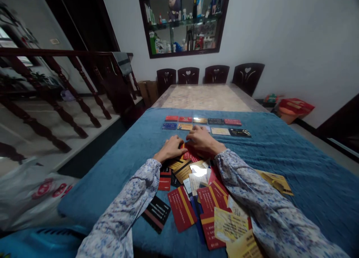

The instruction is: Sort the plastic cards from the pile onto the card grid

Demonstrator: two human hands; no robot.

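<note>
My left hand (171,148) is at the far end of a loose pile of cards, its fingers bent over a red card (190,154). Right beside it, my right hand (203,140) curves over the same part of the pile, and its palm hides what lies beneath. Whether either hand grips a card is unclear. Red, gold, black and white cards overlap towards me, among them a red card with a gold stripe (182,208) and a black card (157,214). Beyond my hands, two rows of cards lie face up, including a blue card (169,126) and a black card (239,132).
A blue cloth (120,157) covers the near part of the table; its far part (202,97) is bare stone. A gold card (276,182) lies right of my right sleeve. Dark chairs (188,75) stand at the far end, and white bags (36,194) are at the left.
</note>
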